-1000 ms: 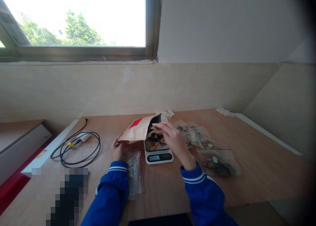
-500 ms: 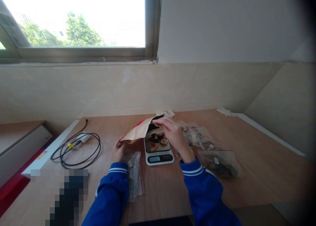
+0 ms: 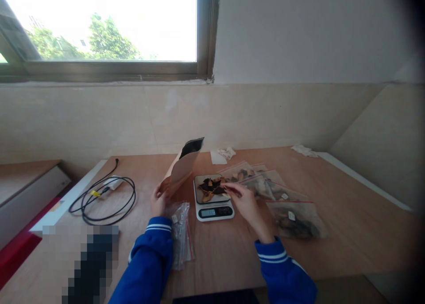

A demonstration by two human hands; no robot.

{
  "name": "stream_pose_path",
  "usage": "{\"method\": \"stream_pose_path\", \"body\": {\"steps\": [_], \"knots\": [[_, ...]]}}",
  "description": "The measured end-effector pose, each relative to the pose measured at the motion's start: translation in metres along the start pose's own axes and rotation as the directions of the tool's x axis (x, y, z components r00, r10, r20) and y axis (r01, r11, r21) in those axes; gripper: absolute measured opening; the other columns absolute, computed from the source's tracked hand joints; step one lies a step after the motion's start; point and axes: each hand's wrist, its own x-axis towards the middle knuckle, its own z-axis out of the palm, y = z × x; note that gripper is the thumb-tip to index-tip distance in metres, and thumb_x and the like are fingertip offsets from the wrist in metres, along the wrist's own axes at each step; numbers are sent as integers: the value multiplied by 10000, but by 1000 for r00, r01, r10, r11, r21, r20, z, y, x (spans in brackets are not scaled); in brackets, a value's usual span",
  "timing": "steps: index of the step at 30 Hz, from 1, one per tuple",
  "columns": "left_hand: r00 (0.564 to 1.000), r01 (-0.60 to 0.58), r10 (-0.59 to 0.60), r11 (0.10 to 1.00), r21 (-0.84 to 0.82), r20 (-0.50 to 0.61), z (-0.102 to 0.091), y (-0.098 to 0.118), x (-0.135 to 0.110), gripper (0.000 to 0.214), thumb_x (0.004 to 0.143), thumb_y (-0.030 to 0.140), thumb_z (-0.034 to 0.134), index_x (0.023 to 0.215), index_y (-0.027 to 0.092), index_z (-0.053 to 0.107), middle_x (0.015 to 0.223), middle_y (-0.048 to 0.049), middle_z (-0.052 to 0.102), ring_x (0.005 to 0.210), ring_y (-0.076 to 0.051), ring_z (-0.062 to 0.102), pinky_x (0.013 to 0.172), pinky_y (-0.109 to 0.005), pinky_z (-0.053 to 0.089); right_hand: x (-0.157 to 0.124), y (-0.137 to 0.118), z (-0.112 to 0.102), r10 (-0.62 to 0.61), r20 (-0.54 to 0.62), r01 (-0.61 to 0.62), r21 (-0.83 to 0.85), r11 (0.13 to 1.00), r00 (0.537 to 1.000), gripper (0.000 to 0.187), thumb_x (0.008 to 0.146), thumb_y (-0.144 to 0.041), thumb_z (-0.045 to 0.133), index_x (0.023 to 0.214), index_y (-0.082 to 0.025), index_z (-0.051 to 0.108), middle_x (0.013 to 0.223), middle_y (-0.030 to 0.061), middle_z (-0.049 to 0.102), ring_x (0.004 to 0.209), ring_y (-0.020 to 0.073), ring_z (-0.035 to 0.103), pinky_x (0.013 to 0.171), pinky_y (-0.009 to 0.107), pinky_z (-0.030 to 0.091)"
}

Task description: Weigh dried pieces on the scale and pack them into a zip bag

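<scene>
My left hand grips the bottom of a brown paper pouch, which stands tilted with its dark open mouth up. A small white digital scale sits just right of it, with dark and orange dried pieces piled on its platform. My right hand reaches to the right edge of that pile, fingertips touching the pieces. An empty clear zip bag lies below my left wrist.
Several filled clear zip bags lie in a row right of the scale. A coiled black cable rests at the left of the wooden table. White paper scraps lie behind the scale. A tiled wall and window stand behind.
The pouch was tipped over the scale; my left hand has swung it upright and away. My right hand left the pouch mouth and dropped to the pieces on the scale.
</scene>
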Motion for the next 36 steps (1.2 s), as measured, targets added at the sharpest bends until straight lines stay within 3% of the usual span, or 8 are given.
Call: {"method": "stream_pose_path", "body": {"steps": [9, 22, 29, 36], "knots": [[1000, 0, 0, 1000, -16, -3, 0, -1, 1, 574, 522, 283, 754, 1077, 173, 653, 842, -53, 688, 632, -139, 620, 491, -207, 464, -15, 28, 5, 93, -47, -95, -38, 995, 995, 255, 815, -231, 534, 996, -165, 701, 1013, 119, 715, 930, 244, 666, 867, 430, 512], [1000, 12, -12, 1000, -19, -17, -1, -4, 3, 629, 516, 279, 765, 1120, 163, 637, 839, -42, 677, 649, -125, 609, 535, -208, 475, -5, 46, 12, 294, -76, -289, 71, 955, 953, 294, 690, -342, 661, 893, -138, 717, 849, 114, 744, 716, 232, 681, 689, 366, 541], [999, 32, -33, 999, -23, -19, -1, -4, 4, 630, 514, 270, 769, 1118, 162, 629, 850, -37, 664, 618, -105, 582, 494, -191, 452, -1, 48, 9, 309, -104, -311, -11, 950, 946, 287, 665, -332, 676, 872, -139, 722, 779, 102, 740, 665, 228, 672, 631, 333, 519], [1000, 25, -25, 1000, -10, -11, -2, -6, 6, 611, 518, 279, 770, 1103, 166, 636, 876, -41, 660, 624, -99, 571, 487, -182, 445, 2, 56, 7, 323, -93, -322, 33, 946, 942, 309, 653, -328, 692, 891, -133, 719, 827, 119, 742, 714, 243, 684, 659, 345, 528]]}}
